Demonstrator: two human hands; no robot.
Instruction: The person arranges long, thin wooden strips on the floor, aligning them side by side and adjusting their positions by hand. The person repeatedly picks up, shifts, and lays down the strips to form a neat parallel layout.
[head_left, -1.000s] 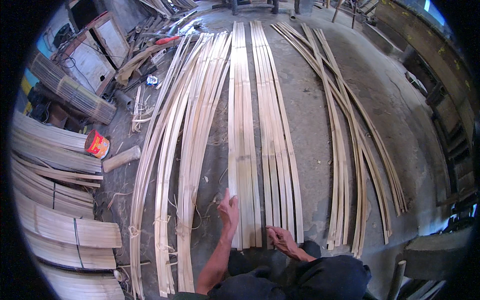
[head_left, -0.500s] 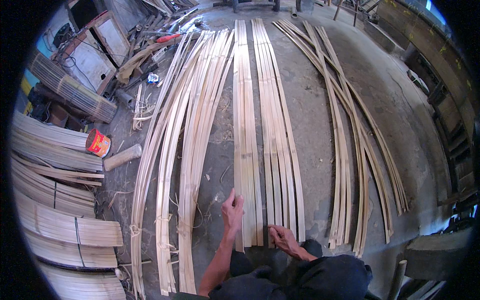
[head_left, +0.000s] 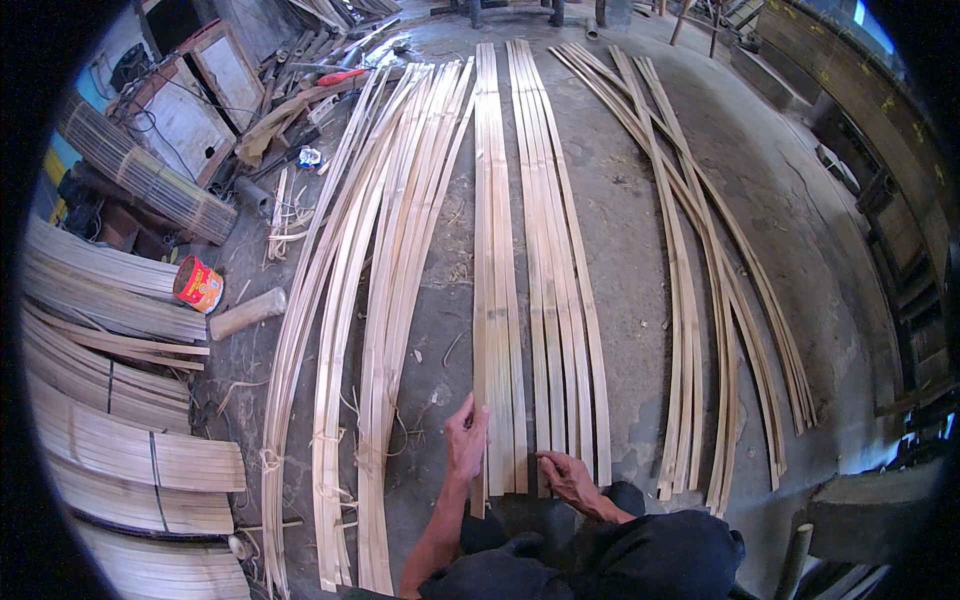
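Long pale bamboo strips run away from me across the floor in two middle groups. In the left middle group (head_left: 497, 250), my left hand (head_left: 466, 438) pinches the leftmost strip (head_left: 480, 400) near its lower part. That strip's near end sticks out toward me past its neighbours. My right hand (head_left: 572, 480) is closed at the near end of the leftmost strip of the right middle group (head_left: 565, 300); its fingertips are partly hidden behind the hand. A narrow gap separates the two groups.
More bamboo strips (head_left: 385, 300) lie to the left, some with loose fibre ties. Crossed strips (head_left: 690, 300) lie at right. Along the left edge are tied strip bundles (head_left: 140, 440), a red tub (head_left: 198, 284) and a short wooden cylinder (head_left: 247, 314). A wooden bench-like structure stands far right.
My left hand has moved a little toward me, and the leftmost strip has slid nearer with it. My right hand stays in place. The view has shifted slightly.
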